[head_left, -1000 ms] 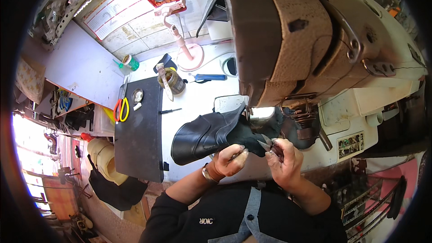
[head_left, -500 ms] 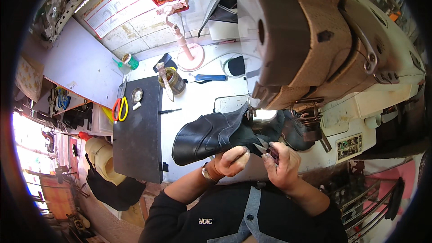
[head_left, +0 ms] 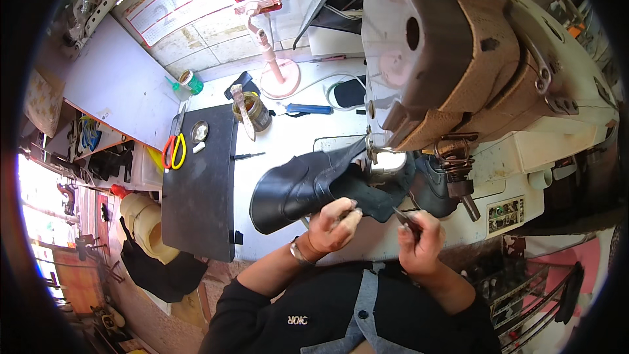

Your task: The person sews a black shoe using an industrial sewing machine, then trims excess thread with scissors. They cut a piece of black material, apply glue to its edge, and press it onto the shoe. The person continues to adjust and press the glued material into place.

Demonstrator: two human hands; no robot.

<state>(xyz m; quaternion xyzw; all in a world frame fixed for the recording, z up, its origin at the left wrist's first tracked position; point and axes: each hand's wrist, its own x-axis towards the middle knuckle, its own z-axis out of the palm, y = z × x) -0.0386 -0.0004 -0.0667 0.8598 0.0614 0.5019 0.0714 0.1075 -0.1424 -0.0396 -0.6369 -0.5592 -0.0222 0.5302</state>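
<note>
On the white bench (head_left: 288, 137), a black leather boot upper (head_left: 308, 187) lies under the sewing machine head (head_left: 458, 65), the left hand (head_left: 333, 226) pinching its near edge with fingers together, while the right hand (head_left: 419, 236), just right, clamps a small dark tool (head_left: 405, 217).

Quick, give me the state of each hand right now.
Left hand: closed, fingers pinching the dark fabric edge of the black leather boot upper.
Right hand: closed around a small thin dark metal tool.
</note>
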